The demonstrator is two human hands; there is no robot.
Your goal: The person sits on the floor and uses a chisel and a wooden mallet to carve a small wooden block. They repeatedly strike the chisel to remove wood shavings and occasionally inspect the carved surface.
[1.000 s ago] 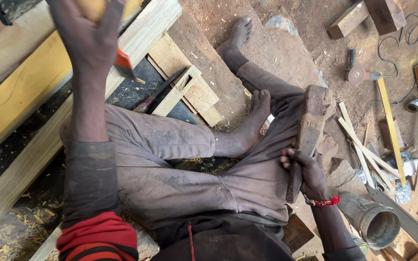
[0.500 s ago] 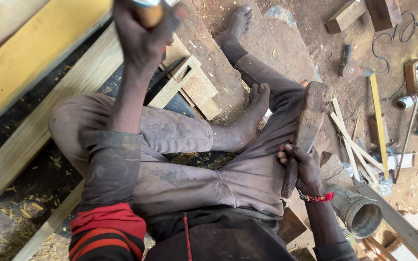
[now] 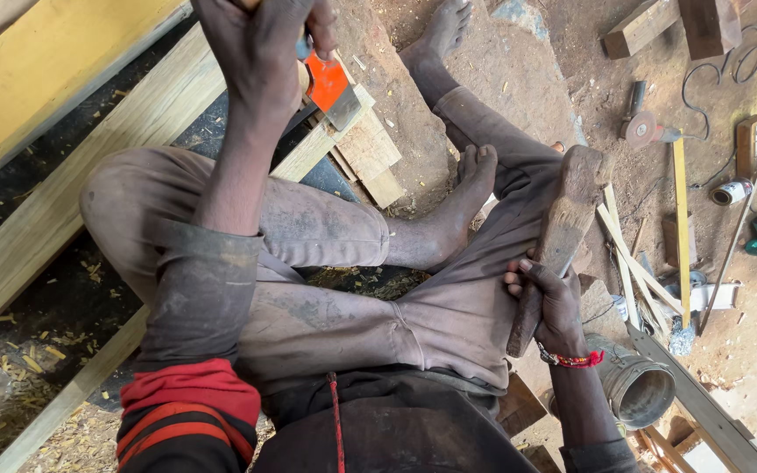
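Left hand [image 3: 260, 52]: I see it raised at the top of the view, fist clenched round the handle of an orange-bladed tool [image 3: 330, 88]; the handle itself is hidden inside the fist, so I cannot tell its shape.
Tool: the orange blade with a bare metal edge hangs just below the fist, above the small wood frame [image 3: 365, 149] that lies on the ground by the planks [image 3: 89, 175].
Right hand [image 3: 549, 302]: its grip is wrapped round the lower end of a wooden mallet [image 3: 562, 232], fingers closed on the shaft beside my right thigh.
Mallet: it rests tilted along the right leg, thick head up near the knee, shaft down in the hand.
Mallet handling: I judge it heavy at the head, stiff and rough, unlikely to slip; holding low on the shaft gives swing, higher up gives control.
Tool handling: I judge it light, rigid, sharp at the metal edge; take it by the handle only, well clear of the blade.
Frame handling: thin slats, probably light and easy to shift or split.
Nearby: a grinder [image 3: 641, 123], a long yellow level [image 3: 681, 228], loose sticks [image 3: 633, 263] and a metal can [image 3: 637, 394] lie on the dirt floor [image 3: 527, 70] to the right, apart from both hands.
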